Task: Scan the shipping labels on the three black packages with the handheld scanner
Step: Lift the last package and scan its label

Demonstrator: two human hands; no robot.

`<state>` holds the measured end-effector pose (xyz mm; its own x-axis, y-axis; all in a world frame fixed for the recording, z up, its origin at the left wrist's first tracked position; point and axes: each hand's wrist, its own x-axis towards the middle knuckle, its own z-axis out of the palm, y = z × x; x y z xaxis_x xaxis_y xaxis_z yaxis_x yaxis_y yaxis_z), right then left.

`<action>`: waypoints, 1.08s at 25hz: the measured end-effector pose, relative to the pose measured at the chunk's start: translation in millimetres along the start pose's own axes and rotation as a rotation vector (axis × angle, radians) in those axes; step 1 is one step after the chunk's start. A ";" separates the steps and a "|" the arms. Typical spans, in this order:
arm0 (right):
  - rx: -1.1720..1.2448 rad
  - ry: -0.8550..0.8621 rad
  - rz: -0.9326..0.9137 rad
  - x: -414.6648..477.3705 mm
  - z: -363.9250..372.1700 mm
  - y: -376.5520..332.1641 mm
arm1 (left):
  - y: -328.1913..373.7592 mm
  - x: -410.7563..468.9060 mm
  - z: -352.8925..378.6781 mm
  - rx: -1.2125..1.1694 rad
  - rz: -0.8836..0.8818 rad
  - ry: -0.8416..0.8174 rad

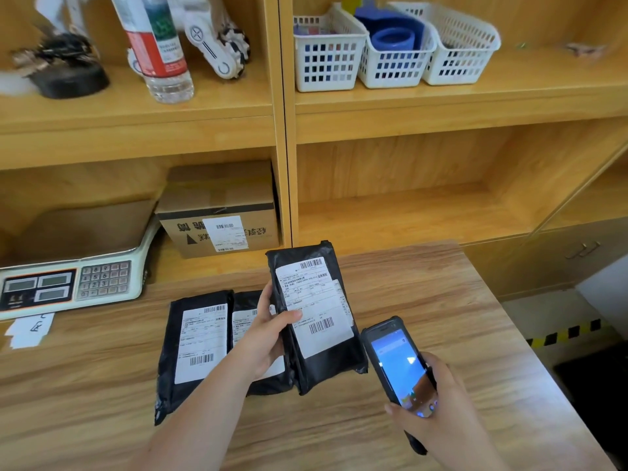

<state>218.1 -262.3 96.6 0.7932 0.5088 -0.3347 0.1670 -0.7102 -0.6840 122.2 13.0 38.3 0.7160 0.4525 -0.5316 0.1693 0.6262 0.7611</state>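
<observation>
My left hand point(268, 338) grips a black package point(316, 314) by its left edge and holds it tilted up above the wooden table point(458, 317), white shipping label facing me. My right hand point(438, 409) holds the handheld scanner point(399, 365), screen lit, just right of and below that package. Two more black packages lie flat on the table: one at the left point(197, 348) with its label fully showing, and a middle one point(246, 317) largely hidden behind my left hand and forearm.
A weighing scale point(68, 277) sits at the table's back left, with paper slips point(29, 329) in front. A labelled cardboard box point(219, 215) stands on the lower shelf. The upper shelf carries a bottle point(156, 45) and three white baskets point(394, 49).
</observation>
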 end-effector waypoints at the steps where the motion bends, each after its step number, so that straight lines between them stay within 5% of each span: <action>1: 0.005 -0.007 0.000 -2.8 -0.5 -3.8 | 1.1 -2.5 -0.5 -0.010 0.000 -0.001; 8: -0.048 -0.077 -0.111 -29.0 -7.0 -31.6 | 7.4 -10.9 -5.7 -0.079 0.040 -0.016; 27: -0.246 -0.231 -0.052 -76.0 -35.0 -78.3 | 49.4 -19.9 -6.6 -0.049 0.181 -0.001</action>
<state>165.3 -262.4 198.3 0.6313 0.6240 -0.4605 0.3623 -0.7623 -0.5363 111.8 39.1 84.0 0.7327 0.5596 -0.3873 0.0044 0.5652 0.8249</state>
